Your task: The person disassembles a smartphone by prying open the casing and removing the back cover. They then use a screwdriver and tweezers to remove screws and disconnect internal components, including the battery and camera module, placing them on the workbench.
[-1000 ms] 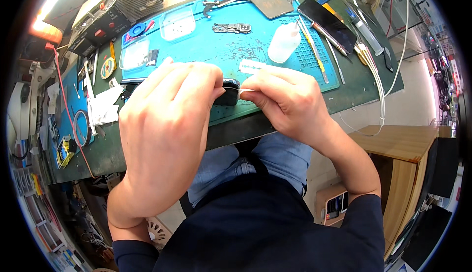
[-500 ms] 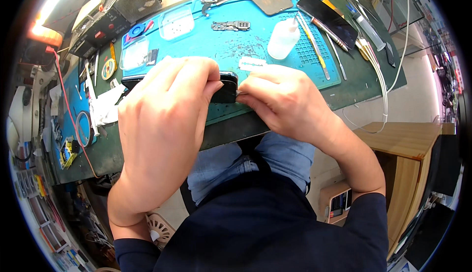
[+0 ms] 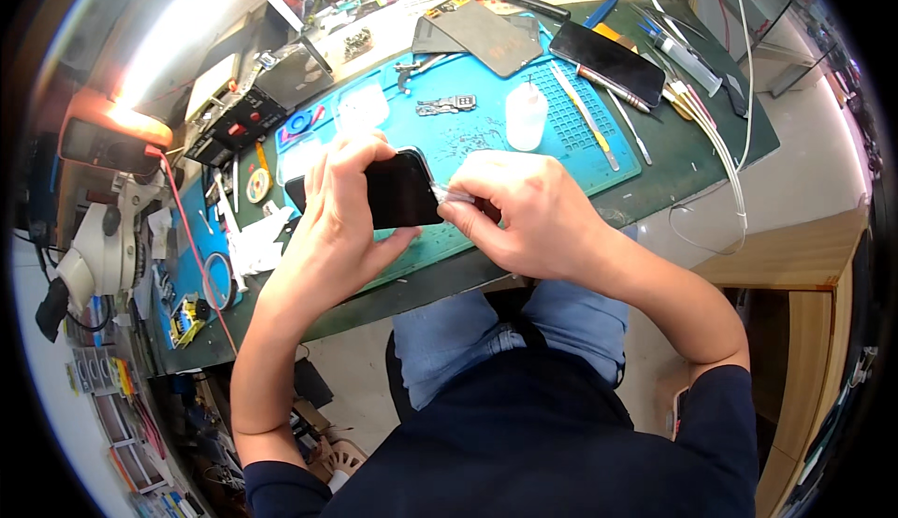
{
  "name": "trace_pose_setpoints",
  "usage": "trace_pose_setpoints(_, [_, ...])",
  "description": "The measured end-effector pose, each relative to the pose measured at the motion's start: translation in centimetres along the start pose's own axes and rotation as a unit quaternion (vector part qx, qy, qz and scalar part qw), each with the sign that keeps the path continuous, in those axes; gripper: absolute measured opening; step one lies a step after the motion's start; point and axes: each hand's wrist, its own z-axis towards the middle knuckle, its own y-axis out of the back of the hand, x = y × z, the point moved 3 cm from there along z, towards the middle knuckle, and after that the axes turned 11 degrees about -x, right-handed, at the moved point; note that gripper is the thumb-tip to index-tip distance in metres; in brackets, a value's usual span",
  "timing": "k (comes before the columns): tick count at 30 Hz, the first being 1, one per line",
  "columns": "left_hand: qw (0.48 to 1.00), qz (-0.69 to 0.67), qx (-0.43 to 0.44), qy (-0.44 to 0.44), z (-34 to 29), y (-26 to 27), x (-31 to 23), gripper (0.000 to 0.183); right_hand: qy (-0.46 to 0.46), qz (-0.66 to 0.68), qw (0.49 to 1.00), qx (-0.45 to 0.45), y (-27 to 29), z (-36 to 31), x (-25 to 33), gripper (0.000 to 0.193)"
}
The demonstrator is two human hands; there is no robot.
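In the head view, the left hand point(image 3: 341, 204) has its grip around a dark phone point(image 3: 400, 192), held tilted over the near part of the blue mat point(image 3: 572, 164) on the table point(image 3: 458, 263). The right hand point(image 3: 519, 204) pinches a whitish wad point(image 3: 453, 196) at the phone's right end; whether it is tissue or film, one cannot tell. The phone should handle as light and stiff, its glossy face slippery and probably fragile, so its long edges offer the safest hold; the wad looks soft.
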Motion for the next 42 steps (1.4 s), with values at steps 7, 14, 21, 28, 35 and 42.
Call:
trace_pose_setpoints(7, [0.988, 0.013, -0.155, -0.022, 1.6, 1.4, -1.1, 0.092, 0.055, -0.087, 0.993, 0.050, 2.8, 4.8, 3.9, 0.024])
trace_pose_setpoints(14, [0.973, -0.007, -0.228, 0.039, 0.8, 1.6, -0.4, 0.084, 0.064, -0.146, 0.986, 0.039, 2.3, 5.8, 5.8, 0.018])
trace_pose_setpoints(21, [0.959, -0.072, -0.250, 0.112, 0.0, 2.6, 1.6, 0.084, 0.125, -0.186, 0.974, 0.037, 0.4, 7.9, 7.0, 0.016])
trace_pose_setpoints(28, [0.954, -0.087, -0.233, 0.168, -0.9, 3.0, 3.7, 0.097, 0.132, -0.159, 0.978, -0.005, -1.2, 9.6, 7.3, 0.016])
trace_pose_setpoints(35, [0.947, -0.094, -0.236, 0.199, -1.9, 3.4, 4.6, 0.102, 0.083, -0.084, 0.993, -0.006, -2.9, 9.9, 7.5, 0.022])
trace_pose_setpoints(42, [0.937, -0.146, -0.237, 0.209, -2.5, 3.4, 4.9, 0.108, 0.064, -0.071, 0.995, 0.014, -4.8, 9.0, 7.0, 0.023])
